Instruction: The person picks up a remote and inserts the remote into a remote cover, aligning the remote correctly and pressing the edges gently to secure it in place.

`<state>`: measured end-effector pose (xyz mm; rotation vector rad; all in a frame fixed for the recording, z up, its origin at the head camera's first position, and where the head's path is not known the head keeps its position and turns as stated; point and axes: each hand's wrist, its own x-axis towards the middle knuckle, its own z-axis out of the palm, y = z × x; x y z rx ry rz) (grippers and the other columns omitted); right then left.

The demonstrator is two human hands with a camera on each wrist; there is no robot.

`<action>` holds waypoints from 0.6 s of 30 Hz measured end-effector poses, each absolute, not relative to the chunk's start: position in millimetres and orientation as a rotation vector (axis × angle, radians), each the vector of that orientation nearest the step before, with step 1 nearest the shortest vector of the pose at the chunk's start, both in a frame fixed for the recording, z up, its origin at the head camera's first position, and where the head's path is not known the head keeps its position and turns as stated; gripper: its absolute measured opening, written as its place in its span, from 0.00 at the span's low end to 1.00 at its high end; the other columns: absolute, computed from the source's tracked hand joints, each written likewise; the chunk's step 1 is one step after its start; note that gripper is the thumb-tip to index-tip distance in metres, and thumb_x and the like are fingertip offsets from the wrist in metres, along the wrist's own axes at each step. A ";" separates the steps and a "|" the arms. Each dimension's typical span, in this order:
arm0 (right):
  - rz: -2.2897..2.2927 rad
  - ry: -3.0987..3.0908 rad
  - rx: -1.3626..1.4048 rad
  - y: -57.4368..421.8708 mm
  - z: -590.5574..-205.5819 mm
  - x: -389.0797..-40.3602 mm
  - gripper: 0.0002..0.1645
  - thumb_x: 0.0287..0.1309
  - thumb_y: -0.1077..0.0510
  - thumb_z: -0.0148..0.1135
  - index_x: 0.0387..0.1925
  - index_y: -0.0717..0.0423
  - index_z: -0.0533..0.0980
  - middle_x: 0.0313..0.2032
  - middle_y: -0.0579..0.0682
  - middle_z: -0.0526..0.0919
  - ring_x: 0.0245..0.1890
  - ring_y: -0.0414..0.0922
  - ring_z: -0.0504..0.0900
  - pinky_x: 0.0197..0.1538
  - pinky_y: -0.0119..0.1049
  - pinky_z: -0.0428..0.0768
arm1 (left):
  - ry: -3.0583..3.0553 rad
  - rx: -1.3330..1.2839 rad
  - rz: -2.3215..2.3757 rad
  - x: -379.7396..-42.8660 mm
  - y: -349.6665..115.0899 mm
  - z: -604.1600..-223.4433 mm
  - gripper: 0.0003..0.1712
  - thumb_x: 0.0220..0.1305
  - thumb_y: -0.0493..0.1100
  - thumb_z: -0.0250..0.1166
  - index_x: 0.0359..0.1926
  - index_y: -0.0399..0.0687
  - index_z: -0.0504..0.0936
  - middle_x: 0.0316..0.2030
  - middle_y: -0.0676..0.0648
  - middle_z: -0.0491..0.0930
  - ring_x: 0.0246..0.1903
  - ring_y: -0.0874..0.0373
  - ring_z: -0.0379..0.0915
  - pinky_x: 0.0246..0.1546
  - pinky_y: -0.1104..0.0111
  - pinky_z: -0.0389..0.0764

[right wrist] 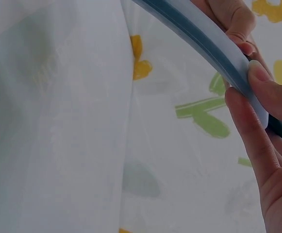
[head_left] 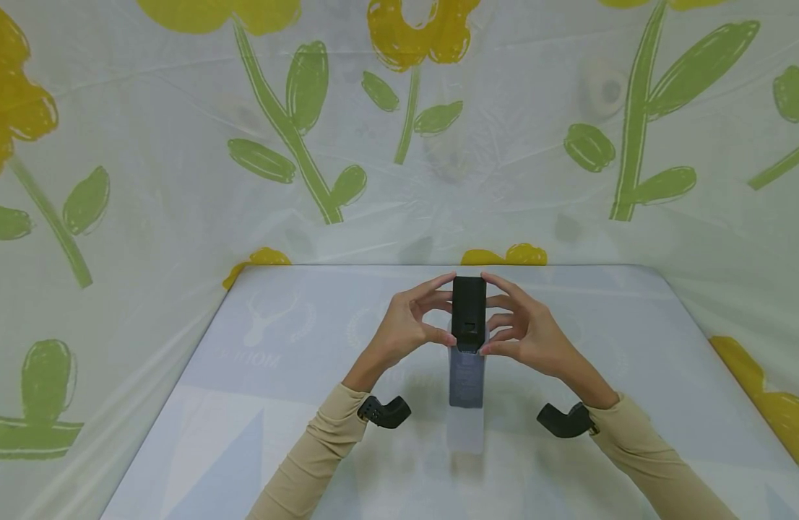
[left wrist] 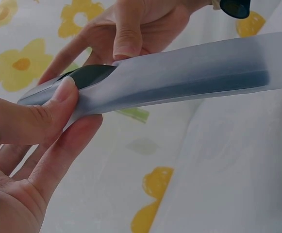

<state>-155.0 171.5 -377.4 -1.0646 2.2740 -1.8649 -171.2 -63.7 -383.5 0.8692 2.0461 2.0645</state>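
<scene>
The left hand (head_left: 407, 326) and right hand (head_left: 536, 336), equally near, grip the black device (head_left: 469, 303) between them above the bench (head_left: 211, 404), its long axis pointing forward, its near part inside the clear bag (head_left: 466, 430).

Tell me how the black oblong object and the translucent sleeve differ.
The black oblong object looks dark and opaque; the translucent sleeve is pale and lets the object's dark shape show through. The black oblong object's far end juts out uncovered, while the translucent sleeve's near end runs past it. Both are long and narrow.
</scene>
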 end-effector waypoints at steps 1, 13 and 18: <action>-1.865 2.273 -1.064 171.4 -377.5 -155.0 0.60 0.38 0.78 0.71 0.72 0.54 0.53 0.52 0.68 0.74 0.33 0.51 0.82 0.36 0.43 0.84 | 2.048 0.870 2.064 -171.3 -63.7 -383.8 0.50 0.42 0.23 0.72 0.67 0.56 0.67 0.53 0.43 0.78 0.49 0.51 0.75 0.36 0.58 0.83; -1.860 2.279 -1.059 170.1 -378.3 -154.9 0.60 0.38 0.78 0.71 0.72 0.53 0.53 0.52 0.67 0.74 0.33 0.51 0.82 0.37 0.43 0.84 | 2.061 0.871 2.062 -171.3 -64.7 -384.3 0.49 0.43 0.23 0.72 0.67 0.56 0.68 0.52 0.43 0.79 0.49 0.52 0.75 0.37 0.57 0.83; -1.857 2.285 -1.039 169.8 -378.2 -154.7 0.60 0.38 0.78 0.71 0.72 0.52 0.53 0.52 0.67 0.74 0.34 0.50 0.82 0.37 0.42 0.84 | 2.059 0.868 2.066 -171.5 -64.7 -384.8 0.49 0.43 0.23 0.71 0.67 0.55 0.67 0.52 0.43 0.79 0.49 0.52 0.75 0.36 0.57 0.83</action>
